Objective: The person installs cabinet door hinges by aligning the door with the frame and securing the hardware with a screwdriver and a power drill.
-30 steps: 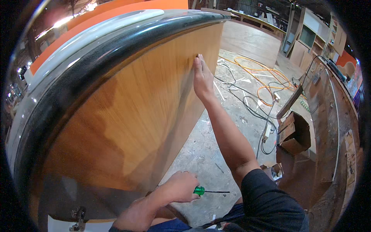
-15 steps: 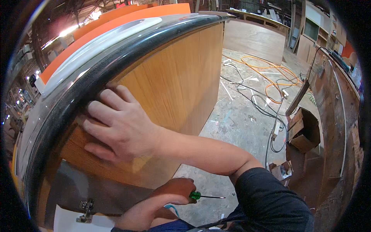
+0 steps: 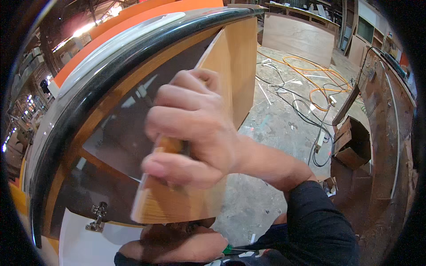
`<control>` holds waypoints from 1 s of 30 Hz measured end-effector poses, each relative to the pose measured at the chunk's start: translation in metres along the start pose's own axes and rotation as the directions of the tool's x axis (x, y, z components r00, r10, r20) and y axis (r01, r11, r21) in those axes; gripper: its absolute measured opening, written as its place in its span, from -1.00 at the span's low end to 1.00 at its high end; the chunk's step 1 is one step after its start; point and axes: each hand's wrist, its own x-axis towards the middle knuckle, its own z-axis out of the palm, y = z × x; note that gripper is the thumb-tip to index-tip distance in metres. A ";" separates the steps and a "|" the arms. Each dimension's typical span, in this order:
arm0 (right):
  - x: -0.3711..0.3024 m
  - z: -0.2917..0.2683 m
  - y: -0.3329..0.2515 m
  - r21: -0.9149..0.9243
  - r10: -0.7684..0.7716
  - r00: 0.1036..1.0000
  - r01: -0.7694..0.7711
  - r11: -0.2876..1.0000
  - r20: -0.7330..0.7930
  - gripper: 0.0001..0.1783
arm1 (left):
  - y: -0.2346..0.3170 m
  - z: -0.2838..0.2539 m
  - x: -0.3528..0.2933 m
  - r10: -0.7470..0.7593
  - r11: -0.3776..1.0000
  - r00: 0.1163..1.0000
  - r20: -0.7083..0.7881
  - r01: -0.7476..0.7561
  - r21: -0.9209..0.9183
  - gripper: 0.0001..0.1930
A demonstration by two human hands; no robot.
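My right hand reaches across from the right, its fingers curled over the edge of a wood-grain cabinet door, thumb on the lower part. The door stands swung out from the cabinet, showing its dark interior. Low in the picture, below the door's bottom edge, is my left hand, partly hidden and closed around a screwdriver. Only a bit of the screwdriver's green handle shows. A metal hinge sits on a white panel at the lower left.
A glossy black rounded countertop edge curves above the cabinet, with orange and white pieces on top. Orange and black cables lie across the concrete floor. A cardboard box stands at right beside a worn wooden structure.
The door has swung outward with my right hand, which has moved right and nearer, uncovering the cabinet's interior. My left hand and the screwdriver have dropped lower, and the shaft no longer shows.
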 end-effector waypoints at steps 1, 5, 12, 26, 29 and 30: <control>-0.005 -0.017 0.000 -0.026 -0.013 0.998 0.015 1.000 0.069 -0.47 | 0.012 0.000 -0.005 -0.029 0.864 0.744 -0.667 -0.317 -0.392 -0.50; -0.021 -0.077 -0.004 0.100 0.098 0.985 -0.113 0.989 0.145 -0.43 | 0.043 -0.033 -0.052 -0.214 0.941 0.977 -0.019 0.201 -0.271 -0.45; -0.047 -0.145 -0.013 0.279 0.340 0.940 -0.330 0.902 0.011 -0.39 | -0.014 -0.031 -0.009 0.439 0.741 0.792 0.423 -0.586 0.328 -0.67; -0.129 -0.282 -0.030 0.627 0.540 0.805 -0.292 0.722 -0.247 0.27 | -0.031 -0.161 0.074 -0.026 0.983 0.948 -0.318 -0.033 -0.178 -0.72; -0.122 -0.275 -0.040 0.235 0.588 0.740 -0.539 0.809 -0.326 0.22 | -0.065 -0.176 0.109 -0.076 0.962 0.931 -0.357 -0.026 -0.272 -0.72; -0.117 -0.275 -0.047 0.080 0.595 0.720 -0.611 0.787 -0.358 0.20 | -0.077 -0.177 0.125 -0.092 0.941 0.942 -0.323 -0.023 -0.337 -0.73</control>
